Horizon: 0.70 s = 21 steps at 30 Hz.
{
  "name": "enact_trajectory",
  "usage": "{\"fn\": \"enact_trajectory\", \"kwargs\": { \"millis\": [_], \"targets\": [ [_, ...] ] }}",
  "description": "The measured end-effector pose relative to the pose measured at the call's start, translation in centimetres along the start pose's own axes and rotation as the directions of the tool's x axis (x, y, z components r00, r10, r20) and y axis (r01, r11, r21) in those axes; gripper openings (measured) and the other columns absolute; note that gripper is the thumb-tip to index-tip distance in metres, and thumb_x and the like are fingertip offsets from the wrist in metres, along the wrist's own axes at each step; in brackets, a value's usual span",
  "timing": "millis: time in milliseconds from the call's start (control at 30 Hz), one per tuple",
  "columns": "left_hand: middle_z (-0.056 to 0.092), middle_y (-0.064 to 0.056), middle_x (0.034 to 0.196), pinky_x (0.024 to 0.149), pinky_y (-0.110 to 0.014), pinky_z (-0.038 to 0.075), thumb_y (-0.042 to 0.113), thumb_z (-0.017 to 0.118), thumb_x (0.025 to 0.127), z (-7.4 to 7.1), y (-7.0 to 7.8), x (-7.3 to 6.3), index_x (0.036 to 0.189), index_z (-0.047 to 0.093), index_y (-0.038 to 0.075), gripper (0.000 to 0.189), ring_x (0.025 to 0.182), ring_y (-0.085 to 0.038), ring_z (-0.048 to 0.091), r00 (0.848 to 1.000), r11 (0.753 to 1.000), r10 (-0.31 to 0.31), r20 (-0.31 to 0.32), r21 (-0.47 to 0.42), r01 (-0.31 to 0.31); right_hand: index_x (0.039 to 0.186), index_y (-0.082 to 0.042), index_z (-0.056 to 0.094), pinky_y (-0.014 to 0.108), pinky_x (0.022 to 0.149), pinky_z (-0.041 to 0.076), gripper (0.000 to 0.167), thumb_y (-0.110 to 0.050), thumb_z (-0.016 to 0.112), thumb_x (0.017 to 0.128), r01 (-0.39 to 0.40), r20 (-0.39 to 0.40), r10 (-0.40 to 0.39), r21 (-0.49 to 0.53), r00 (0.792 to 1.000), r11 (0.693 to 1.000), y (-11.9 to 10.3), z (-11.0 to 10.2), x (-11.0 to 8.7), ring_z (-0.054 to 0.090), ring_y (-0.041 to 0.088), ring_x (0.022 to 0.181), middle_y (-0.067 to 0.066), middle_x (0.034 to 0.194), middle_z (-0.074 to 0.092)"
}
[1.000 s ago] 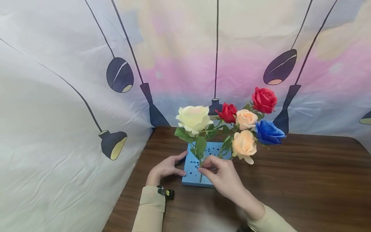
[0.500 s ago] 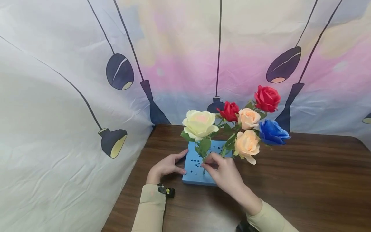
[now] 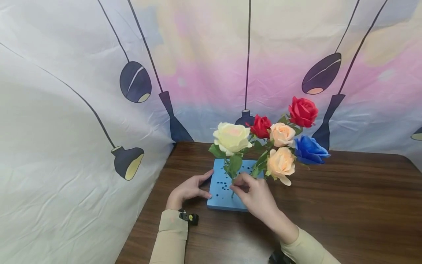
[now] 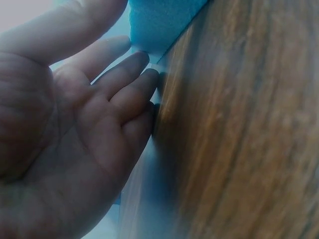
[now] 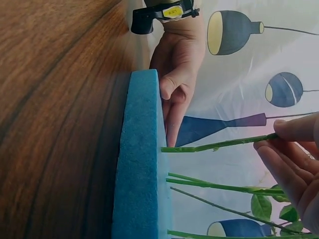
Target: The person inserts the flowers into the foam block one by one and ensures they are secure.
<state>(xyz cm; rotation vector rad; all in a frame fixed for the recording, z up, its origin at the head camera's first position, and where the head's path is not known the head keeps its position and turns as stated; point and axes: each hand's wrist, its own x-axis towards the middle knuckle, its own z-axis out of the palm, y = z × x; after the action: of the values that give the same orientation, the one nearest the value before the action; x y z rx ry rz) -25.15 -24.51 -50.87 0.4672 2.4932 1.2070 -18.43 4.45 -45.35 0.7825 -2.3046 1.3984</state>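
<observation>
My right hand (image 3: 255,194) pinches the green stem (image 5: 219,144) of a cream rose (image 3: 232,138) between thumb and fingertips. In the right wrist view the stem's lower end is right at the top face of a blue foam block (image 5: 142,149). My left hand (image 3: 191,189) rests at the block's left side, fingers and thumb spread along its edge; in the left wrist view its fingers are loosely bent beside a block corner (image 4: 157,27). Small holes dot the block's top. Red roses (image 3: 303,112), peach roses (image 3: 281,163) and a blue rose (image 3: 311,149) stand at its right part.
The block lies on a dark wooden table (image 3: 356,205). Behind and to the left hangs a cloth backdrop (image 3: 211,66) printed with lamps. More stems (image 5: 224,186) rise from the block close beside the held one.
The right hand has brought the cream rose slightly right, its stem end now meeting the block's top where it earlier hung over the front. The left hand has stayed put.
</observation>
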Motion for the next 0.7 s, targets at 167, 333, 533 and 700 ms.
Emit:
{"fn": "enact_trajectory", "kwargs": {
  "millis": [167,333,533,700],
  "targets": [
    [0.033,-0.004,0.173,0.128,-0.057,0.022,0.025,0.092,0.086,0.1,0.2,0.1,0.168,0.037,0.019,0.099,0.161,-0.028,0.025,1.0,1.0,0.01,0.0,0.0,-0.01,0.089,-0.017,0.068,0.025,0.07,0.063,0.026,0.0,0.087,0.087,0.022,0.008,-0.022,-0.028,1.0,0.999,0.3,0.2,0.0,0.072,0.001,0.075,-0.008,0.083,0.077],
    [0.032,-0.002,0.173,0.129,-0.055,0.022,0.026,0.092,0.086,0.1,0.4,0.1,0.168,0.037,0.021,0.099,0.161,-0.026,0.024,1.0,1.0,0.002,-0.003,0.011,-0.002,0.089,-0.016,0.07,0.025,0.068,0.062,0.026,0.001,0.09,0.084,-0.015,-0.026,0.013,-0.075,1.0,0.997,0.7,0.1,0.0,0.071,0.003,0.073,-0.007,0.081,0.075],
    [0.031,0.001,0.173,0.129,-0.055,0.023,0.028,0.093,0.085,0.0,0.3,-0.1,0.168,0.036,0.024,0.101,0.161,-0.025,0.025,1.0,1.0,-0.013,-0.007,0.022,0.013,0.091,-0.015,0.074,0.025,0.069,0.062,0.019,-0.004,0.089,0.087,-0.109,-0.012,0.108,-0.086,0.994,0.99,1.0,-0.3,-0.4,0.072,0.004,0.074,-0.008,0.083,0.076],
    [0.032,0.001,0.173,0.129,-0.055,0.022,0.029,0.093,0.085,0.0,0.1,-0.3,0.168,0.037,0.024,0.1,0.161,-0.024,0.025,1.0,1.0,-0.013,-0.004,0.022,0.014,0.094,-0.014,0.084,0.025,0.069,0.061,0.005,-0.014,0.088,0.09,-0.122,-0.014,0.121,-0.112,0.993,0.986,1.1,-0.6,-1.1,0.071,0.0,0.077,-0.012,0.086,0.079]
  ]
}}
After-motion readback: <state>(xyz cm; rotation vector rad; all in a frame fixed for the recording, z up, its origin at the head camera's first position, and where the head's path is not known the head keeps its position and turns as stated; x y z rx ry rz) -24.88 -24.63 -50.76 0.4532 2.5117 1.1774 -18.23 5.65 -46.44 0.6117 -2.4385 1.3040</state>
